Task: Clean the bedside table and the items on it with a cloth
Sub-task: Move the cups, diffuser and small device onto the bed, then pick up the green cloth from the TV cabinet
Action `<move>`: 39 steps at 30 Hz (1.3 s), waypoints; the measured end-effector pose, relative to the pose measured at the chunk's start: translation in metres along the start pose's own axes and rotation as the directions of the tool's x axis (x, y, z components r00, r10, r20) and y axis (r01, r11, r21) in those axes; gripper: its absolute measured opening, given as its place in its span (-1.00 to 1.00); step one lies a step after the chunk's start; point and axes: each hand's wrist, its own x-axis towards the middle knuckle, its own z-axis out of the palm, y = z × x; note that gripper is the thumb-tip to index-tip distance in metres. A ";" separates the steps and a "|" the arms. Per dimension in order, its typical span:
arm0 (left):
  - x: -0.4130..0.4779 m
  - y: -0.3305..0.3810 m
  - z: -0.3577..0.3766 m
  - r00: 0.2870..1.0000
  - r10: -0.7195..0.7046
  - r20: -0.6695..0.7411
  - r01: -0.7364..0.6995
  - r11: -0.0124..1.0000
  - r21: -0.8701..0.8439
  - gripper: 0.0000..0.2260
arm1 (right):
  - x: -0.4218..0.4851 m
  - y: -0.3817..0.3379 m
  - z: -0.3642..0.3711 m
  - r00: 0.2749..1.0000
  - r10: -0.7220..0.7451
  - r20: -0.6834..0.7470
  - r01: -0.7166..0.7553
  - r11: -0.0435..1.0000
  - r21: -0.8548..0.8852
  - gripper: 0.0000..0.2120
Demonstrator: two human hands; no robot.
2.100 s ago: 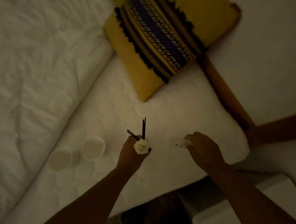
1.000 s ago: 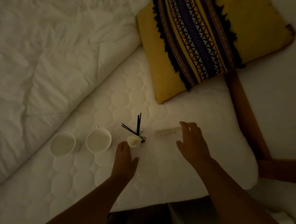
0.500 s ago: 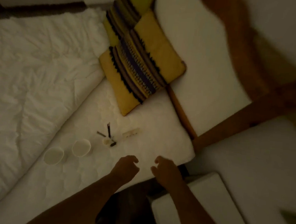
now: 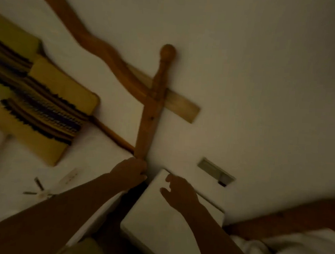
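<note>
Table (image 4: 152, 215): white top, lower centre of the frame, in the gap between the mattress on the left and a second bed at lower right; its far edge is near the wall.
Right hand (image 4: 179, 192): over the far half of the table, just right of centre. Forefinger and thumb are stretched out loosely, the other fingers are half bent, and it holds nothing (contact with the top cannot be told).
Left hand (image 4: 129, 171): at the mattress corner, at the foot of the post, centre of the frame. The fingers are curled; whether they grasp anything cannot be told in this dim, blurred view.
Mattress (image 4: 17, 168): white and quilted, filling the left side.
Sticks (image 4: 39, 183): dark, lying on the mattress at lower left, just beside the left forearm, with a pale blob at their foot.
Strip (image 4: 70, 176): small and pale, on the mattress between the sticks and the left hand.
Cushion (image 4: 45, 106): yellow with dark patterned bands, left of centre, at the head of the mattress.
Post (image 4: 154, 110): wooden, with a round knob at the top, running from upper centre down to the left hand.
Headboard (image 4: 101, 46): curved wood, upper left, joining the post.
Socket (image 4: 216, 172): on the wall, right of centre, just beyond the table.
Second bed (image 4: 292, 252): white bedding, lower right corner.
</note>
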 end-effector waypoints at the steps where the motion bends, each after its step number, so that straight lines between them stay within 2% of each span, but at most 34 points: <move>1: 0.002 0.013 -0.002 0.997 0.066 0.035 -0.068 0.997 0.035 -0.81 | -0.011 0.007 -0.006 0.999 0.042 -0.025 -0.042 0.999 -0.006 -0.50; 4: 0.004 0.041 -0.006 0.972 0.219 0.081 -0.228 0.967 0.115 -0.83 | -0.038 0.019 -0.018 0.980 0.167 -0.110 -0.168 0.986 0.005 -0.53; 8: -0.001 0.060 0.000 0.908 0.415 0.058 -0.419 0.896 0.146 -0.70 | -0.077 0.020 -0.020 0.912 0.343 -0.227 -0.339 0.939 0.057 -0.57; 14: -0.029 0.087 0.013 0.768 0.632 0.107 -0.640 0.761 0.103 -0.64 | -0.159 0.003 0.003 0.707 0.646 -0.287 -0.565 0.760 0.321 -0.55; 18: -0.059 0.101 0.020 0.731 0.671 0.125 -0.681 0.730 0.065 -0.66 | -0.219 -0.010 0.022 0.577 0.765 -0.285 -0.644 0.641 0.418 -0.52; 20: -0.073 0.103 0.026 0.716 0.686 0.131 -0.697 0.715 0.060 -0.67 | -0.244 -0.016 0.033 0.542 0.791 -0.285 -0.639 0.608 0.471 -0.51; 24: -0.097 0.093 0.042 0.677 0.723 0.136 -0.735 0.673 0.083 -0.68 | -0.278 -0.020 0.055 0.524 0.792 -0.313 -0.614 0.606 0.506 -0.53; 27: -0.115 0.088 0.054 0.693 0.691 0.204 -0.718 0.688 0.107 -0.67 | -0.297 -0.021 0.074 0.507 0.806 -0.306 -0.609 0.586 0.534 -0.50; 31: -0.145 0.087 0.066 0.730 0.637 0.247 -0.675 0.727 0.123 -0.66 | -0.317 -0.020 0.103 0.561 0.787 -0.255 -0.618 0.604 0.504 -0.45; 36: -0.185 0.067 0.082 0.781 0.577 0.239 -0.617 0.773 0.147 -0.70 | -0.325 -0.020 0.121 0.625 0.757 -0.191 -0.588 0.617 0.523 -0.52; 39: -0.203 0.071 0.097 0.768 0.580 0.270 -0.631 0.757 0.169 -0.70 | -0.339 -0.024 0.127 0.607 0.774 -0.181 -0.585 0.589 0.558 -0.55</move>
